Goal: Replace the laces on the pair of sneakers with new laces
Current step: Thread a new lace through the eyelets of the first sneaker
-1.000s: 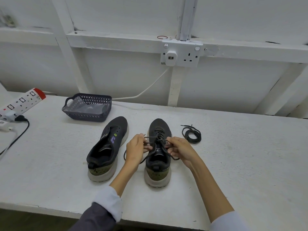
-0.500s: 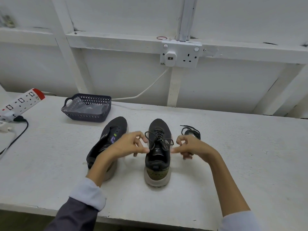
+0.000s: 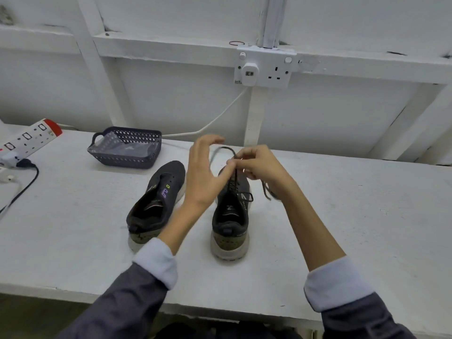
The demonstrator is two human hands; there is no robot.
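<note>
The right hand (image 3: 259, 165) is pinching the lace (image 3: 236, 177) above the right sneaker (image 3: 232, 216) at bench (image 3: 367, 216) centre; the left hand (image 3: 205, 172) is hovering spread at nine o'clock — a slipping pinch could be undoing the knot.

Workshop: bare white bench (image 3: 73, 241), wall socket (image 3: 265, 69), power strip (image 3: 29, 138).

Illumination is even, diffuse and moderately bright, with only soft, faint shadows beneath the sneakers (image 3: 190, 209) on the white table (image 3: 342, 216). The left hand (image 3: 208, 172) shows motion blur. Wide-angle distortion bends straight lines near the frame edges.
</note>
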